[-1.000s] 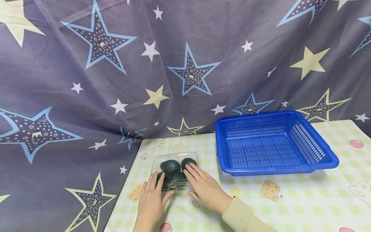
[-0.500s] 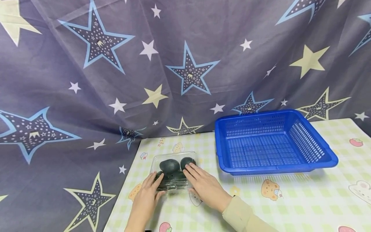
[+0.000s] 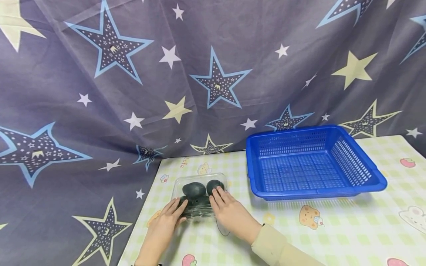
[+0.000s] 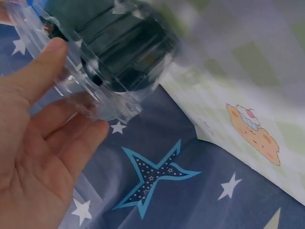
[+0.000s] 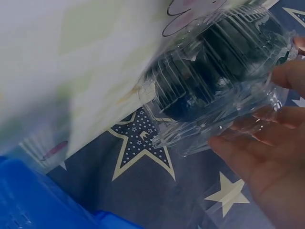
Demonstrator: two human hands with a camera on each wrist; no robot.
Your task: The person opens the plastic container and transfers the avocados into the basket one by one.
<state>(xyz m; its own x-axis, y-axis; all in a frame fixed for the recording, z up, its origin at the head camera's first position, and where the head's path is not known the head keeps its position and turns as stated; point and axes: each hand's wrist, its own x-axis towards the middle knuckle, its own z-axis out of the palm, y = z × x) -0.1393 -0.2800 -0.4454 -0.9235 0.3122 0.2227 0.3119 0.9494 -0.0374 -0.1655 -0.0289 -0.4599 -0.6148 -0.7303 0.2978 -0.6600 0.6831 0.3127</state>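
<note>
A clear plastic clamshell box (image 3: 201,214) lies on the table's left part, its lid down. Inside are several dark green, oval fruits (image 3: 194,190) that look like avocados. My left hand (image 3: 164,226) holds the near left corner, fingers over the lid; in the left wrist view its thumb (image 4: 50,57) is at the rim. At the near right side, my right hand (image 3: 233,214) holds the box with fingertips on the lid. The right wrist view has the right thumb (image 5: 288,76) by the box's edge, with the fingers across the lid. The box's underside is hidden.
A blue plastic basket (image 3: 316,194) with slotted walls stands right of the box, nothing in it. The table has a green-and-white checked cloth (image 3: 349,236) with cartoon prints. Behind and to the left hangs a dark curtain (image 3: 149,96) with stars.
The left hand has shifted slightly left and toward me, its thumb drawing in to the box's near edge. The right thumb has slipped out of the head view. The box stays in place.
</note>
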